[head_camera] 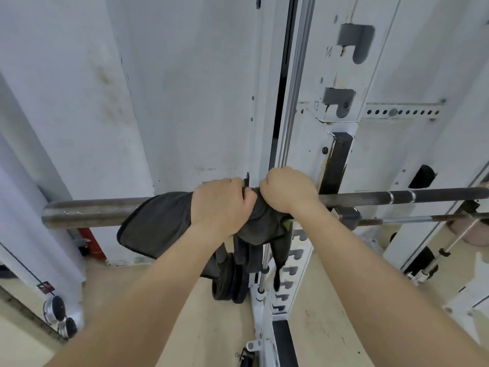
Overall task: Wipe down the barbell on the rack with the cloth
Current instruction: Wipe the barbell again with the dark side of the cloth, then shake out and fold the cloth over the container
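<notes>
The barbell [95, 211] lies level across the white rack [338, 83], its thick bare sleeve running to the left and its thinner dark shaft to the right. A dark grey cloth [156, 223] is draped over the bar near the rack upright, one flap hanging left and a tail drooping below. My left hand [219, 205] is closed over the cloth on the sleeve. My right hand [288, 189] is closed over the cloth just to its right, beside the upright. Both hands touch at the knuckles.
Black weight plates [230, 282] lean at the base of the rack. A second thin bar [423, 218] runs behind on the right. A pale wall [172, 88] stands close behind. Two small dumbbell ends [57, 308] lie on the floor at the lower left.
</notes>
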Demonstrator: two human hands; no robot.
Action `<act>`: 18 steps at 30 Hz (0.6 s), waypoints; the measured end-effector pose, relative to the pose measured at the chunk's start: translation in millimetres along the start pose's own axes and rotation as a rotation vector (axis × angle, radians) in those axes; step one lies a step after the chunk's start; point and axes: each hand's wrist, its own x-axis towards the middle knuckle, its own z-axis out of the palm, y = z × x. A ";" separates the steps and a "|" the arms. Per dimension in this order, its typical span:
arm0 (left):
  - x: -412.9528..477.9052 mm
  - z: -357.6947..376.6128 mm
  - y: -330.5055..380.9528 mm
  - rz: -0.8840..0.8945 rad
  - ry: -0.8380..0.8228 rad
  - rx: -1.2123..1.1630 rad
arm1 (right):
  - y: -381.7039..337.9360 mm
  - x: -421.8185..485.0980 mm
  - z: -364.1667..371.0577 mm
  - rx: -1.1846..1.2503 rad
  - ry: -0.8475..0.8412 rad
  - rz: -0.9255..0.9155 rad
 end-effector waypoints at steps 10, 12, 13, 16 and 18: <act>-4.6 -22.0 -9.7 -0.136 0.003 -0.357 | 23.9 -64.0 30.9 0.364 0.533 -0.190; -11.2 -35.8 -3.4 -0.094 0.030 -0.502 | 21.6 -63.5 10.9 0.359 0.443 -0.124; -15.5 -44.2 0.1 -0.064 0.023 -0.556 | 19.7 -63.7 0.8 0.328 0.404 -0.142; -30.6 -73.3 6.3 0.004 -0.011 -0.671 | 11.4 -67.3 -21.9 0.402 0.167 -0.341; -42.2 -96.0 4.8 0.005 -0.022 -0.757 | 5.4 -74.5 -32.4 0.516 0.011 -0.420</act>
